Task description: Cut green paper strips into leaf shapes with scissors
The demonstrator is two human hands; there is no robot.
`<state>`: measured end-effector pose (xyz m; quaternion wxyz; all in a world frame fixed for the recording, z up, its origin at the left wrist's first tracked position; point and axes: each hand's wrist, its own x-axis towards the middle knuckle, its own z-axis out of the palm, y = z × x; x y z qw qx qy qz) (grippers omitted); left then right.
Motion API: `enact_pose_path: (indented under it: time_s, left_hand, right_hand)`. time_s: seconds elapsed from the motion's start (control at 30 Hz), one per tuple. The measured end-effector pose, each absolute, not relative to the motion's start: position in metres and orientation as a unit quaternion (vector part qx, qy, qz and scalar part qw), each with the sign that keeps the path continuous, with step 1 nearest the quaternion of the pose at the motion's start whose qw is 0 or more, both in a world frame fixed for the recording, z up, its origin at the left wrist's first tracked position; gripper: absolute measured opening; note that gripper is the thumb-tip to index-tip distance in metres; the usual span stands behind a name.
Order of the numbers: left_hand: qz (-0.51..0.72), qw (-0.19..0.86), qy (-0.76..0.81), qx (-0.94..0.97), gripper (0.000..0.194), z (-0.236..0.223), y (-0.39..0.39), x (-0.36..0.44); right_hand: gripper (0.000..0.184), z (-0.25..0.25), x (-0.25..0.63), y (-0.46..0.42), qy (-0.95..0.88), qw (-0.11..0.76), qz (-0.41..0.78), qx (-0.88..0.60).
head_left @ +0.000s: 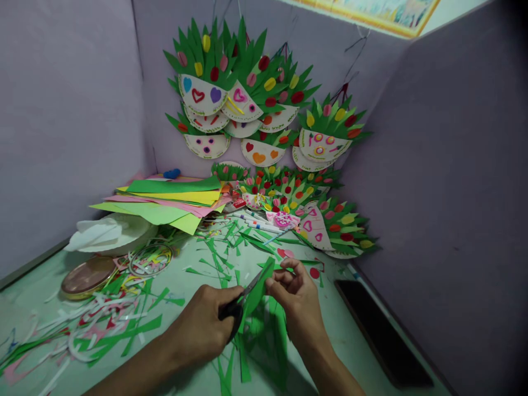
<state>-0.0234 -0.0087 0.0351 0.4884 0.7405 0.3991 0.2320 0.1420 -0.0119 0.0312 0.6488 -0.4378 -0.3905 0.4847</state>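
Low over the middle of the table, my left hand (206,319) grips a pair of black-handled scissors (231,314) by the finger loops. The blades point up and to the right, along a piece of green paper (259,287). My right hand (297,300) pinches the edge of that paper between thumb and fingers, just right of the blades. How far the blades are apart is hard to see. Green paper strips (244,357) lie on the table below both hands.
Coloured paper sheets (173,192) are stacked at the back left, near white paper plates (119,231) and a round tin lid (88,278). Paper scraps (103,324) cover the left. A dark flat tray (381,330) lies right. Decorated half-plates (204,96) hang on the wall.
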Motion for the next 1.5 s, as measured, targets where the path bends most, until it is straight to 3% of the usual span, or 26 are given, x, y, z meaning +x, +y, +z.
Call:
enact_pose_path:
  time_s: [0.53,0.97,1.27,1.5]
  left_hand:
    - [0.248,0.493,0.417,0.722,0.016,0.037,-0.011,-0.021]
    - [0.279,0.583,0.375,0.664,0.024,0.040,-0.011,-0.017]
    - [0.222,0.670,0.462,0.537,0.037,0.024,-0.008,-0.008]
    - [0.420,0.600,0.543,0.411,0.054,0.025,0.011,-0.022]
  right_hand:
    - [0.039,0.036,0.141,-0.012,-0.380,0.658,0.462,-0.458]
    - [0.038,0.034,0.138,-0.010,-0.378,0.651,0.471,-0.460]
    - [0.035,0.019,0.135,-0.004,-0.346,0.607,0.483,-0.527]
    - [0.038,0.019,0.136,-0.003,-0.326,0.601,0.497,-0.534]
